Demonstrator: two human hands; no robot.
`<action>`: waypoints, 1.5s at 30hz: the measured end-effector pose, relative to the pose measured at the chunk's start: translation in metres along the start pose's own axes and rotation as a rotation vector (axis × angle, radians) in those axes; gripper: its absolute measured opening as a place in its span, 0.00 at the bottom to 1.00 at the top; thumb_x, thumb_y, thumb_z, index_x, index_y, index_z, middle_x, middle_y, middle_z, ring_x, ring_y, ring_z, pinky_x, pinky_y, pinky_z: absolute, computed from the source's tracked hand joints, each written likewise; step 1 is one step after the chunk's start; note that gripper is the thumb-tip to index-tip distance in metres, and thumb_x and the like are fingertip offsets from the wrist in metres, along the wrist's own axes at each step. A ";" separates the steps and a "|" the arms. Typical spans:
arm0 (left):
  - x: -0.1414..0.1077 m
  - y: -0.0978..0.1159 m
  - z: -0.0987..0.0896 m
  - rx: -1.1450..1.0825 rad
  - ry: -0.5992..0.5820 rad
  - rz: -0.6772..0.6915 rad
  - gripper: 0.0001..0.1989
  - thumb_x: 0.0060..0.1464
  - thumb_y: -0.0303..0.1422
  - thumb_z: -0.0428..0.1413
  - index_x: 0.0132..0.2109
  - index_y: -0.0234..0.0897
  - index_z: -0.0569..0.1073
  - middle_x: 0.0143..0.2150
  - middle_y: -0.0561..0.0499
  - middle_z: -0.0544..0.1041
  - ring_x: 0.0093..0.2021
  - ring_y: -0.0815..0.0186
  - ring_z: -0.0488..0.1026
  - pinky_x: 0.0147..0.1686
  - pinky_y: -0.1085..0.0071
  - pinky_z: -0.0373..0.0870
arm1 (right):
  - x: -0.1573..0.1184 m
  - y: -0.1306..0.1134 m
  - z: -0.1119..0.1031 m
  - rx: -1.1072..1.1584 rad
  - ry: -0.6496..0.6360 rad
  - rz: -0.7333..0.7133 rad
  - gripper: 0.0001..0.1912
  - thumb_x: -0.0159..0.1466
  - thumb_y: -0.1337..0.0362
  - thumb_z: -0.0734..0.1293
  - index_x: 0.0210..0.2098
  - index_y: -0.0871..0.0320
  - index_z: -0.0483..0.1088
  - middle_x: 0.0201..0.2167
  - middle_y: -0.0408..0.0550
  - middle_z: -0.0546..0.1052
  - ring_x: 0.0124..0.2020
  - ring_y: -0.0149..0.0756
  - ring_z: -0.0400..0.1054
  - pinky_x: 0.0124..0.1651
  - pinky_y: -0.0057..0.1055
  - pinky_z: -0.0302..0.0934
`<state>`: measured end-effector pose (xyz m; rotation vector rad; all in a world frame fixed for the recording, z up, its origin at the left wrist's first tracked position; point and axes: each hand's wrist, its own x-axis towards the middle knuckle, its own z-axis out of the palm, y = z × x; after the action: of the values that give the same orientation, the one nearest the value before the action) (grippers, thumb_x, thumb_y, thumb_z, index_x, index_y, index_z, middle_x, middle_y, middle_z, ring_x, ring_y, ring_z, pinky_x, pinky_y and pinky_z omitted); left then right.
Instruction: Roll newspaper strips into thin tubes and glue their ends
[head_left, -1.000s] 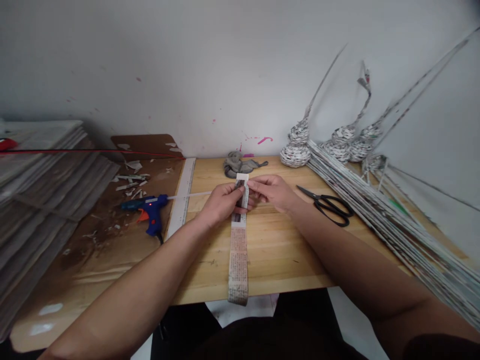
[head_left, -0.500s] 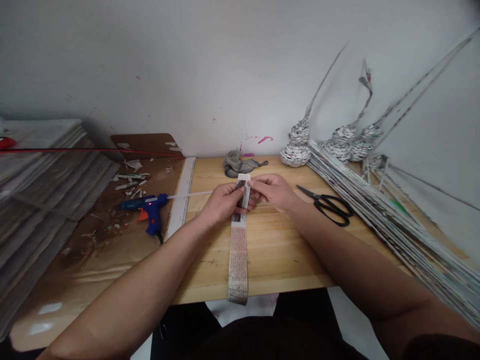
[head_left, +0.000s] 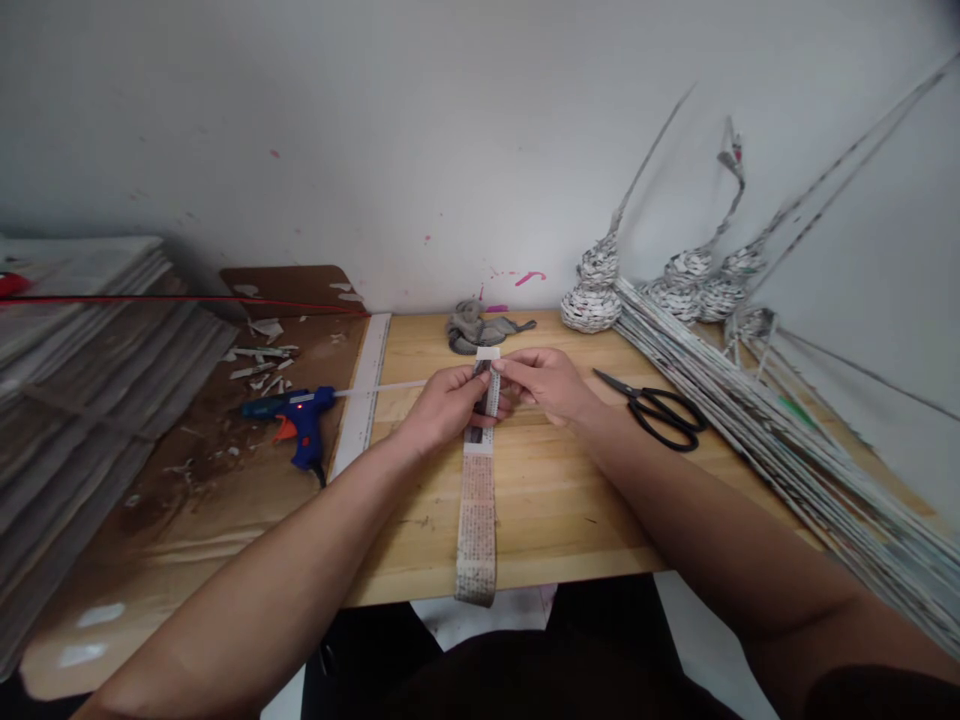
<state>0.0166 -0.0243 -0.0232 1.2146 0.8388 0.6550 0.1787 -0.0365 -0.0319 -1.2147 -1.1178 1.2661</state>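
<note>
A long newspaper strip (head_left: 478, 510) runs from between my hands toward me, and its near end curls over the table's front edge. My left hand (head_left: 448, 402) grips the strip's far part, thumb on top and fingers beneath. From the other side, my right hand (head_left: 546, 383) pinches the strip's right edge near its pale far end. Right of my right hand lie scissors (head_left: 660, 412) with black handles. A blue glue gun (head_left: 296, 415) with a glue stick in its back rests to the left of my left hand.
Behind my hands lies a grey cloth (head_left: 476, 326). Woven paper gourd shapes (head_left: 592, 298) stand along the wall, with a bundle of rolled paper sticks (head_left: 720, 425) on the right. Stacked newspapers (head_left: 97, 370) fill the left side, near paper scraps (head_left: 262, 370) on brown cardboard (head_left: 217, 540).
Both hands stay almost where they were, still holding the strip. The strip's curled near end has shifted very slightly.
</note>
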 end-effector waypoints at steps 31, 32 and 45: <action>-0.005 0.005 0.002 0.016 -0.069 -0.030 0.08 0.49 0.25 0.57 0.39 0.33 0.75 0.33 0.46 0.80 0.34 0.66 0.77 0.38 0.68 0.74 | -0.006 -0.008 0.009 0.113 0.005 0.021 0.16 0.47 0.56 0.77 0.22 0.60 0.71 0.14 0.38 0.67 0.13 0.22 0.54 0.14 0.24 0.49; -0.005 0.006 0.003 0.013 -0.070 -0.020 0.09 0.48 0.25 0.57 0.40 0.34 0.74 0.33 0.46 0.79 0.34 0.66 0.77 0.38 0.68 0.74 | -0.006 -0.009 0.009 0.117 0.003 0.029 0.16 0.46 0.56 0.77 0.22 0.60 0.70 0.14 0.37 0.66 0.12 0.22 0.54 0.14 0.24 0.50; -0.003 -0.005 0.002 0.077 0.095 0.093 0.17 0.46 0.40 0.65 0.39 0.36 0.72 0.32 0.49 0.77 0.30 0.67 0.75 0.28 0.72 0.72 | -0.013 -0.010 0.019 0.173 0.013 0.029 0.17 0.46 0.57 0.77 0.23 0.60 0.68 0.18 0.40 0.71 0.17 0.24 0.61 0.17 0.23 0.54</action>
<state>0.0167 -0.0288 -0.0277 1.3064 0.8969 0.7666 0.1606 -0.0488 -0.0204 -1.1116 -0.9630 1.3459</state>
